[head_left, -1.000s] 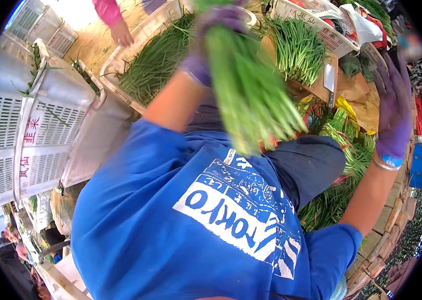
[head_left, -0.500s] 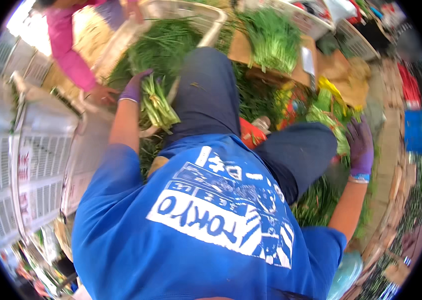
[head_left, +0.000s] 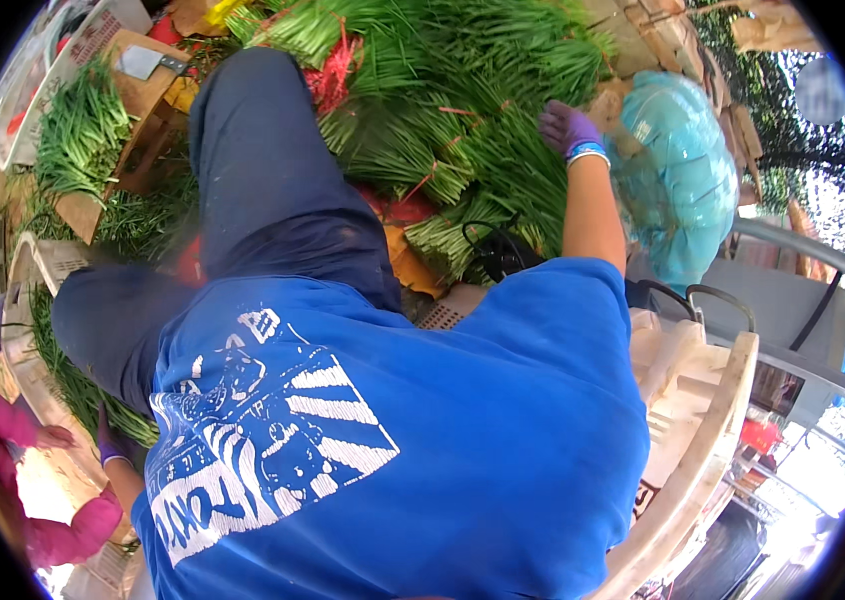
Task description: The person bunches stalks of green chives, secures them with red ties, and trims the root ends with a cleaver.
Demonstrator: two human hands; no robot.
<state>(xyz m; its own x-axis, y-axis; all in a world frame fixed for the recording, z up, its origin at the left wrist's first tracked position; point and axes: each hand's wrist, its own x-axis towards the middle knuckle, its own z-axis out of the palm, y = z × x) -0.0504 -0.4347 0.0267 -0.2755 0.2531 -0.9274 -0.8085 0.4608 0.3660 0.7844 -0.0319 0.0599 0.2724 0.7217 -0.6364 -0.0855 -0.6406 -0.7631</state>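
Note:
My right hand (head_left: 568,128), in a purple glove, reaches out to the far right edge of a pile of green chive-like bundles (head_left: 473,120). Its fingers look stretched and hold nothing that I can see. Red ties bind several of the bundles. At the lower left my purple-gloved left hand (head_left: 115,445) is beside the cut ends of long thin greens (head_left: 93,395), which lie in a white plastic crate (head_left: 28,335). My leg and shirt hide part of that crate, and most of the left hand's fingers cannot be made out.
A co-worker's pink sleeves (head_left: 63,530) and hand are next to the crate. Upper left, a cleaver (head_left: 148,63) lies on a wooden board beside a loose heap of greens (head_left: 83,130). A full teal plastic bag (head_left: 678,175) stands right; a white crate (head_left: 713,440) is behind it.
My body and view have turned to the right. My right hand has moved out to the pile's far edge. My left hand, seen beside a bundle of stalks before, is now low at the crate.

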